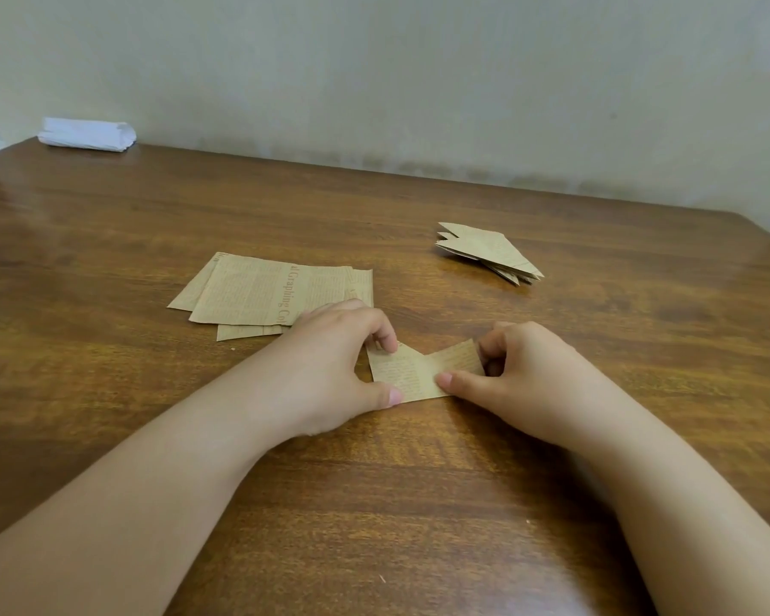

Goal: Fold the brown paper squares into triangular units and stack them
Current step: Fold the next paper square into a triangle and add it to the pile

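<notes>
Pinching one folded paper (419, 373), left hand (334, 362) and right hand (521, 375) rest on a wooden table (374, 504) by a pale wall (419, 82).

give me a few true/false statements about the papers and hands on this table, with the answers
1. Both hands hold the partly folded paper. True: the left hand and the right hand pinch it at either end.
2. The stack of folded triangles lies to the left of the flat sheets. False: it lies to the right of the pile of flat sheets, farther back.
3. The flat sheets carry printed text. True.
4. The white bundle sits on the triangle stack. False: it lies at the table's far left corner by the wall.
5. The left hand rests on the triangle stack. False: it holds the paper being folded.
</notes>
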`<state>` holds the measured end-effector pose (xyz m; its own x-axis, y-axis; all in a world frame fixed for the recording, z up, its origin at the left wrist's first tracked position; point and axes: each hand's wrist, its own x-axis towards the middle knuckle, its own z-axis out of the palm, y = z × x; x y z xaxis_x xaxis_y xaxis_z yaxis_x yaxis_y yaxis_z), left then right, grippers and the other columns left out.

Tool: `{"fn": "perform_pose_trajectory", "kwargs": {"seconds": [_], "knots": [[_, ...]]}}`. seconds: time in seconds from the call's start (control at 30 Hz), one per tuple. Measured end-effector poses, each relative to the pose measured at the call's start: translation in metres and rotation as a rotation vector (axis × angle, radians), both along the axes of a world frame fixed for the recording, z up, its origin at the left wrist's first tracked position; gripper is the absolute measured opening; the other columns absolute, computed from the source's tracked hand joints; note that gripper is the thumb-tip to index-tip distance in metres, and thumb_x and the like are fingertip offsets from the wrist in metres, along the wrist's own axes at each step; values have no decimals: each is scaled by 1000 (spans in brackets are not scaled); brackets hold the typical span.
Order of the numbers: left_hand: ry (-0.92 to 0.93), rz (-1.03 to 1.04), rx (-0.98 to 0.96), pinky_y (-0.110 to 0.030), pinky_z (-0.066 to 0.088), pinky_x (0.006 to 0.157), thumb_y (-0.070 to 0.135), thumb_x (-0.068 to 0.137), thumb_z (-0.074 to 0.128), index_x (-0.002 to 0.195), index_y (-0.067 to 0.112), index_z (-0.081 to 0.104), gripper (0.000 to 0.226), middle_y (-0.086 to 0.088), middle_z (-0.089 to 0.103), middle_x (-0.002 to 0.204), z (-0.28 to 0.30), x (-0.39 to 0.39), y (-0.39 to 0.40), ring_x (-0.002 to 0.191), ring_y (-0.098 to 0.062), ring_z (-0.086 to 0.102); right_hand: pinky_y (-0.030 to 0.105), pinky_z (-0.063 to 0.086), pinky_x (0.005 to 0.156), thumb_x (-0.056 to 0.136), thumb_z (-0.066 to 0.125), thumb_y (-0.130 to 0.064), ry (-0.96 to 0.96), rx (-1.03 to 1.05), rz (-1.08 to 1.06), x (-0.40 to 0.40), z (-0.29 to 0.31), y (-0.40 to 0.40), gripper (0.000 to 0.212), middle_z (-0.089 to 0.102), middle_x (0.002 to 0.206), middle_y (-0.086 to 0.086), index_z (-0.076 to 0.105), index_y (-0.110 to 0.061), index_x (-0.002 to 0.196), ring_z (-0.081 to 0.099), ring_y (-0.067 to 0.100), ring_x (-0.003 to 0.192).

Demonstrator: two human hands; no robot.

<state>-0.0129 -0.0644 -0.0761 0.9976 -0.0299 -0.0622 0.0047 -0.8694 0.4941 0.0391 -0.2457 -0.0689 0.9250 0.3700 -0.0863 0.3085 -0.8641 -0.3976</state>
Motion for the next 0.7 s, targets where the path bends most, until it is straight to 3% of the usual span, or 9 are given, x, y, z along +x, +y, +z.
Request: {"fn": "perform_pose_trajectory", "kwargs": {"seconds": [0.33, 0.47, 0.7], "knots": [[-15, -14, -4, -24, 33, 100, 43, 80, 70, 107, 40, 55, 31, 20, 46, 121, -1, 2, 2, 120, -6, 39, 32, 35, 75, 81, 66, -51, -10, 24, 26, 4, -5, -1, 36, 56, 77, -4, 64, -15, 77, 47, 12, 76], [-23, -19, -11, -26, 35, 100, 42, 80, 71, 104, 43, 53, 30, 20, 47, 119, -2, 1, 2, 120, -7, 40, 31, 32, 73, 81, 65, -52, -12, 16, 27, 4, -5, -1, 39, 54, 76, -4, 54, -18, 64, 43, 10, 70], [-18, -57, 2, -22, 25, 103, 41, 85, 66, 117, 53, 56, 36, 26, 43, 120, -3, 1, 2, 124, -7, 35, 33, 27, 79, 77, 63, -60, -66, -6, -26, 3, -8, -2, 48, 59, 78, -4, 62, -12, 76, 46, 16, 88]]}}
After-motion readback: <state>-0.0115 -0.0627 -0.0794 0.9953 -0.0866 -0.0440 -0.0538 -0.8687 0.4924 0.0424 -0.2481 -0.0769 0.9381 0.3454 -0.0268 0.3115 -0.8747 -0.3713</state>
